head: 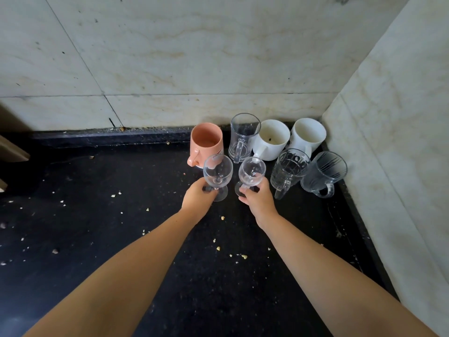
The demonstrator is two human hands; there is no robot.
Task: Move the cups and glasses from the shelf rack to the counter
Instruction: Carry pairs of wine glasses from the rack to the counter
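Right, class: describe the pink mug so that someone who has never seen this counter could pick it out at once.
Start at the corner where the two marble walls meet above the black counter, where a cluster of cups stands. The pink mug is at the cluster's left end, against the back wall, just behind the stemmed glass in the left hand. It is the only coloured cup; the others are white or clear.

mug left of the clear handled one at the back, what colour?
Salmon pink mug, inside and out; head view, the only one.

view: just the one head cam, wide-angle
facing: looked forward and down at the black counter [97, 215], into the marble wall corner [325, 113]
distance: close, arm's reach
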